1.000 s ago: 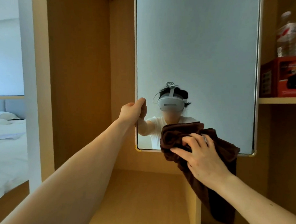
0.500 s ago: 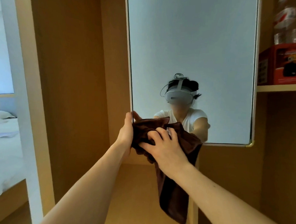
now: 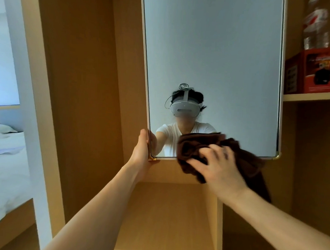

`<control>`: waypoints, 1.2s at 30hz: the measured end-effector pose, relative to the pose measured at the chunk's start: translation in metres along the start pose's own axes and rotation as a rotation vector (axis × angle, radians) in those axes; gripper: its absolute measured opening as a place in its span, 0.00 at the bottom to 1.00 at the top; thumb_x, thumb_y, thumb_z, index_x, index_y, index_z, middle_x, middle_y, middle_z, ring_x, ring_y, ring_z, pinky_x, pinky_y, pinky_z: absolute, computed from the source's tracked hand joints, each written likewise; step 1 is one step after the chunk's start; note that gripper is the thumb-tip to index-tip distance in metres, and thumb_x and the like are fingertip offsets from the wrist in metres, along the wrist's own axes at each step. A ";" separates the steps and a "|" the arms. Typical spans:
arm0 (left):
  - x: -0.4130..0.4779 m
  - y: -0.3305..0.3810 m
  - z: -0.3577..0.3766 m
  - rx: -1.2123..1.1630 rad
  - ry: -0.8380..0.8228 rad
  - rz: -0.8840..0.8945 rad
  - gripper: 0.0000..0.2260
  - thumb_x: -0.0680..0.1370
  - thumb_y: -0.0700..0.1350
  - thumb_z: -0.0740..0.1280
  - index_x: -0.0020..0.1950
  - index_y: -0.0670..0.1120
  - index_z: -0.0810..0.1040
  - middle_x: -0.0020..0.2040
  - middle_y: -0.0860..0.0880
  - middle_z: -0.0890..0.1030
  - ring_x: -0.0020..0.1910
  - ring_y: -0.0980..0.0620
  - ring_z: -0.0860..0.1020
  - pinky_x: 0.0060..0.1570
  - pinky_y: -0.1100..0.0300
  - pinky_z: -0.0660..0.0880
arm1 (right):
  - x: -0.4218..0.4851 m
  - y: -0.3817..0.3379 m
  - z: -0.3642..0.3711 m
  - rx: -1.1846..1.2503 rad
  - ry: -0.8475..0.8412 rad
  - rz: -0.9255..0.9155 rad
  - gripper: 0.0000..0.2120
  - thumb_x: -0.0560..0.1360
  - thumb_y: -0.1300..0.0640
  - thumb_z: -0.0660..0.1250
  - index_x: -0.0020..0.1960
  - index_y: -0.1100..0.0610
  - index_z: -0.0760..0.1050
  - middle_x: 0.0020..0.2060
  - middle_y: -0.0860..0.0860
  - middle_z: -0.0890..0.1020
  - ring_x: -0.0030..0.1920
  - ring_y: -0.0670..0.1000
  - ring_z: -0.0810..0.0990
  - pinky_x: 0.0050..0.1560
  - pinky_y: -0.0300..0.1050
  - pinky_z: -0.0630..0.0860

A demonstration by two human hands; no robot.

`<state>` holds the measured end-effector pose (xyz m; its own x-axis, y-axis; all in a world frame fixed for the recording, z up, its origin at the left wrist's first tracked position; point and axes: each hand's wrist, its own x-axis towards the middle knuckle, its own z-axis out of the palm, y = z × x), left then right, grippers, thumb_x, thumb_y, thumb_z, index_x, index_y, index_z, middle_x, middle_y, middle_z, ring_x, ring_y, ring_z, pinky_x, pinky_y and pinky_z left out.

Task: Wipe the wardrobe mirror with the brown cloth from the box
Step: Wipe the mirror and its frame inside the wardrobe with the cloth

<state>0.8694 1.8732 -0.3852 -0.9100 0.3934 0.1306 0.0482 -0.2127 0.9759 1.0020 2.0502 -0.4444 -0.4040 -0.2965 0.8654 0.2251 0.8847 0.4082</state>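
Our left hand (image 3: 141, 154) grips the left edge of the wardrobe mirror (image 3: 215, 61) just above its lower left corner. Its fingers (image 3: 144, 140) are curled round the frame, and their tips show in the glass on the far side of the edge. Our right hand (image 3: 219, 169) is at the mirror's bottom edge, well to the right of the left fingers, and it holds the brown cloth (image 3: 189, 147) against the glass. The right fingers (image 3: 204, 154) are blurred, so we cannot be sure of their exact spread, but they look bent into the bunched cloth and pressing it flat to the mirror.

The cloth lies under and beyond those fingers. Its upper part covers the lowest strip of the glass. One end bulges out left of the fingertips, and a darker tail hangs down to the right of the hand, below the mirror's bottom edge.

Up and to the right of the right fingers, a shelf (image 3: 311, 96) carries a red box (image 3: 319, 72) with a plastic bottle (image 3: 316, 27) standing on it. Below both hands is an open wooden compartment (image 3: 168, 214). Far to the left of the left fingers, past the wardrobe's side panel (image 3: 80, 103), is a white bed (image 3: 5, 166).
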 end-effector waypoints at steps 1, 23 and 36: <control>-0.001 -0.001 0.000 -0.002 -0.015 0.012 0.33 0.77 0.68 0.50 0.67 0.44 0.73 0.62 0.43 0.79 0.58 0.45 0.77 0.47 0.51 0.77 | 0.014 -0.020 0.003 0.047 0.003 0.005 0.21 0.68 0.62 0.61 0.58 0.49 0.77 0.51 0.56 0.70 0.54 0.62 0.70 0.56 0.63 0.66; -0.013 0.003 -0.001 -0.031 0.054 -0.010 0.32 0.79 0.66 0.50 0.60 0.42 0.77 0.53 0.43 0.82 0.53 0.44 0.79 0.45 0.52 0.75 | 0.020 -0.042 -0.037 0.204 -0.037 -0.002 0.19 0.68 0.61 0.63 0.56 0.49 0.78 0.51 0.53 0.72 0.51 0.59 0.72 0.49 0.57 0.72; -0.007 0.006 -0.009 0.006 0.027 -0.019 0.34 0.78 0.67 0.48 0.65 0.40 0.73 0.55 0.44 0.80 0.55 0.46 0.78 0.44 0.54 0.75 | -0.017 0.016 -0.025 -0.080 -0.235 0.033 0.22 0.57 0.68 0.74 0.48 0.52 0.81 0.54 0.57 0.75 0.54 0.63 0.74 0.49 0.64 0.71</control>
<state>0.8721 1.8612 -0.3822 -0.9215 0.3731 0.1079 0.0334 -0.2005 0.9791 1.0348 2.0609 -0.4453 -0.5879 -0.1676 0.7914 0.3078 0.8583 0.4105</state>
